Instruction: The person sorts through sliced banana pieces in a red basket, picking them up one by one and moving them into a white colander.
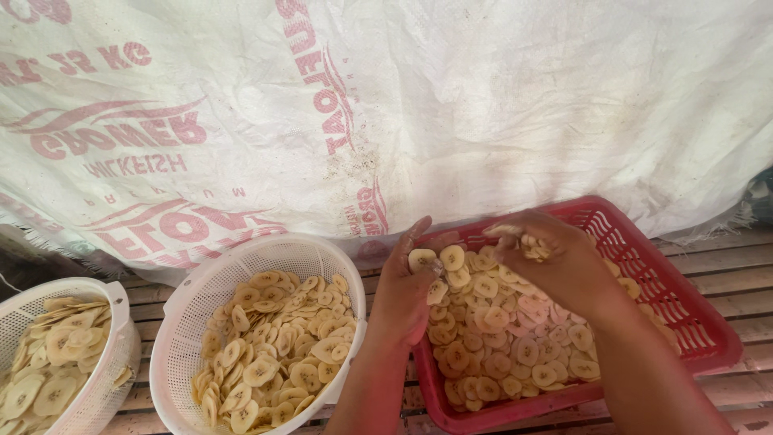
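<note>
A red plastic basket (692,310) on the wooden slats holds a heap of pale round banana slices (499,338). My left hand (403,294) rests at the basket's left rim and pinches one banana slice (421,258) at its fingertips. My right hand (555,258) hovers over the back of the heap, curled around a small cluster of slices (531,246). Both forearms reach in from the bottom edge.
A round white perforated basket (201,298) full of slices stands left of the red one. A second white basket (121,346) with slices sits at the far left edge. White printed sacks (451,105) cover the ground behind. Wooden slats (725,274) run under everything.
</note>
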